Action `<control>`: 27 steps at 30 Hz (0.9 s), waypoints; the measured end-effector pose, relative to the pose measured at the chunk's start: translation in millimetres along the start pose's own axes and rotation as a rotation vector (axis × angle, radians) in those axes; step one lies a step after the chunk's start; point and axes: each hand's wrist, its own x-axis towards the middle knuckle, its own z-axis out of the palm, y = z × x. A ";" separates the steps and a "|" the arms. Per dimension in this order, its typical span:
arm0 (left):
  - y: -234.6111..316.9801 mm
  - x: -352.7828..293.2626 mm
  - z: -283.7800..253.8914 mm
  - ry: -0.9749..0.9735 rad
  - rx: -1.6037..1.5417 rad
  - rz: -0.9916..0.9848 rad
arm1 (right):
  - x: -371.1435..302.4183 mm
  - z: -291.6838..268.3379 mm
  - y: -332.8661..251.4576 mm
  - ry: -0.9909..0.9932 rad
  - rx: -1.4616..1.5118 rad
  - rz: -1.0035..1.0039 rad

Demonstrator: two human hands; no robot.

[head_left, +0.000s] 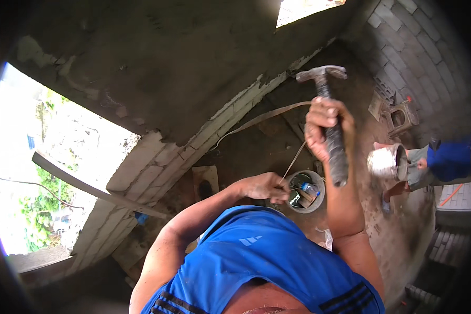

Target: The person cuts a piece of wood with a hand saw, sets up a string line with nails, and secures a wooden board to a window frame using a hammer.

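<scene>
My right hand [327,125] is raised, wrapped round the dark handle of a hammer [336,162] with its worn metal head up. Lower and to the left, my left hand [267,188] has its fingers curled in front of my blue shirt. A thin pale cord [295,159] runs from the left hand's fingers up toward the right hand; they seem to pinch it. Just right of the left hand stands a round bucket [319,198] holding a bottle with a blue cap [305,186] and other small items. A pale strip [267,114] curves leftward from behind the right hand.
A block wall partly covered in grey render [141,78] rises ahead, with a bright opening at left. A curved board [89,183] sticks out from that opening. At right another person in blue [450,159] holds a whitish pail [387,162], near a hollow block [403,118].
</scene>
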 end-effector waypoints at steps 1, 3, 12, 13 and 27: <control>-21.9 -9.2 -3.1 0.040 0.056 0.019 | 1.8 -4.0 -13.4 -0.070 -0.043 -0.037; -64.9 -33.5 -9.3 0.187 0.261 -0.026 | -3.4 -4.7 -41.8 -0.033 -0.125 -0.162; -233.5 -251.1 18.9 0.662 0.755 -0.703 | 40.5 -133.6 -115.5 0.479 -0.703 -0.339; -219.8 -275.9 27.6 0.612 0.729 -0.800 | 46.1 -139.6 -107.2 0.488 -0.651 -0.256; 19.4 -316.3 0.0 1.216 0.445 -0.641 | 121.2 -259.2 66.7 0.120 -1.066 0.027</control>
